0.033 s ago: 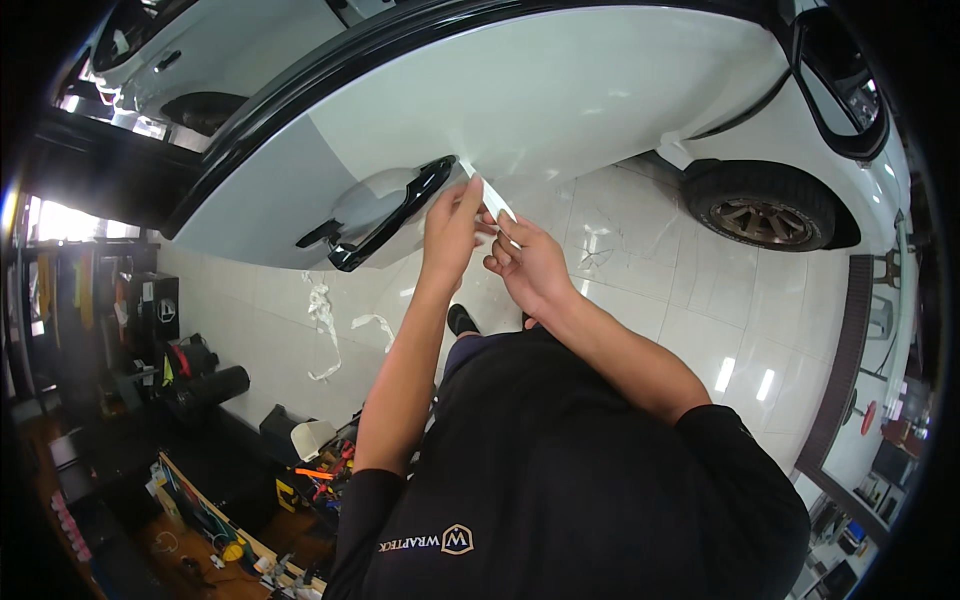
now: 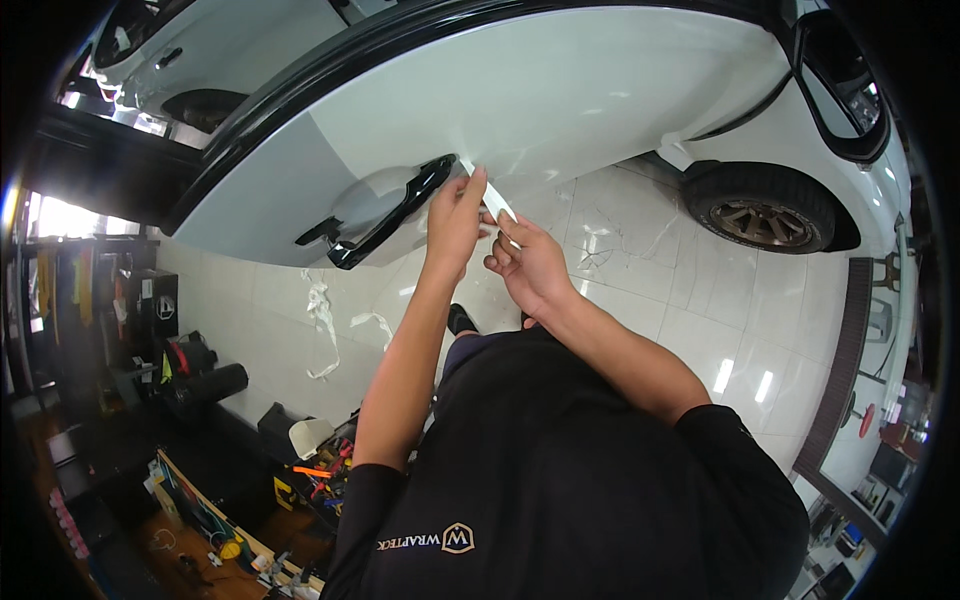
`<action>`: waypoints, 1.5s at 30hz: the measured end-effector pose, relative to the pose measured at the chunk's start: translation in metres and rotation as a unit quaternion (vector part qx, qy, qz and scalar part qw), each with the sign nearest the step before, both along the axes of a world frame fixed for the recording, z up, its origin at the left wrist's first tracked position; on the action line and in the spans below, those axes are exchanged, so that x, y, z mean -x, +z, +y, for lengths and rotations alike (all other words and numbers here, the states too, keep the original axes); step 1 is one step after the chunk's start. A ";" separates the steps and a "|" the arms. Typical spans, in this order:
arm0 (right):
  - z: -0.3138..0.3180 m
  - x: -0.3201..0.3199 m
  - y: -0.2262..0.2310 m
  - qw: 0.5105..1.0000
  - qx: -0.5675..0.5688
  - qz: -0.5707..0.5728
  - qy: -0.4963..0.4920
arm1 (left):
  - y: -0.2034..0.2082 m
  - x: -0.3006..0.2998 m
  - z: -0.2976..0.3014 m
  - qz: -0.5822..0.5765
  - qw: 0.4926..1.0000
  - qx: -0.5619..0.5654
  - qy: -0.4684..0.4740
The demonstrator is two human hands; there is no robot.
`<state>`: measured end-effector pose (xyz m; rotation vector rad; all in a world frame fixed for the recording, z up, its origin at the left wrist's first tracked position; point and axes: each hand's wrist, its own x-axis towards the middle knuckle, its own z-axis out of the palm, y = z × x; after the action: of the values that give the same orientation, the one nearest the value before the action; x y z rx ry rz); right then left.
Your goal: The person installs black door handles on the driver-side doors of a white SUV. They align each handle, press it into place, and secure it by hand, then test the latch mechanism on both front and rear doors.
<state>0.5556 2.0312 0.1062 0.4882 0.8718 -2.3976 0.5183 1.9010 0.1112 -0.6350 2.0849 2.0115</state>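
Observation:
A narrow white strip [image 2: 497, 200], perhaps tape or film, slants between my hands from the front end of the black door handle [image 2: 398, 217]. My left hand [image 2: 456, 222] is closed, thumb raised against the strip's upper part, close beside the handle. Lower down, my right hand [image 2: 530, 262] pinches the strip's other end between thumb and fingers. The handle sits on a car door [image 2: 520, 90] that is glossy white toward the front and grey around the handle. My left fingertips are partly hidden behind the hand.
Crumpled white strips [image 2: 320, 325] lie on the tiled floor [image 2: 700, 300]. To the right are the front wheel [image 2: 765, 215] and side mirror [image 2: 840, 85]. A tool caddy [image 2: 325, 475] and a cluttered wooden-topped bench [image 2: 170, 540] stand at lower left. Another car [image 2: 240, 60] is beyond the door.
My left hand has shifted very slightly to the right along the strip. My right hand stays in the same place.

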 end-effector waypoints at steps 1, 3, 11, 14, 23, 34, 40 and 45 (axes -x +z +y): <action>0.000 -0.001 0.000 1.000 -0.011 0.004 -0.002 | -0.001 0.009 0.005 -0.007 1.000 0.001 0.001; 0.001 -0.002 0.001 0.999 -0.031 0.008 -0.004 | -0.001 0.021 0.012 -0.019 1.000 0.005 0.000; 0.003 -0.007 -0.003 0.976 -0.183 0.118 0.003 | -0.006 0.011 0.019 0.020 0.975 -0.214 0.059; 0.003 -0.008 -0.011 0.948 -0.262 0.183 -0.004 | -0.004 0.005 0.018 0.019 0.957 -0.283 0.065; -0.002 -0.014 0.006 0.861 -0.422 0.281 0.043 | -0.017 -0.005 -0.005 0.035 0.894 -0.448 0.007; 0.012 0.027 0.039 0.736 -0.615 0.263 0.103 | -0.016 -0.005 -0.033 0.021 0.878 -0.475 -0.053; -0.038 0.073 0.010 0.816 -0.515 0.261 -0.030 | -0.023 -0.007 -0.035 0.007 0.851 -0.520 -0.068; -0.066 0.067 0.032 0.843 -0.498 0.203 -0.033 | -0.018 -0.014 -0.040 0.003 0.857 -0.510 -0.072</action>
<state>0.4881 1.9656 0.1387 0.3575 2.3365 -1.9405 0.5320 1.8606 0.0928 -0.2348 0.7448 2.5597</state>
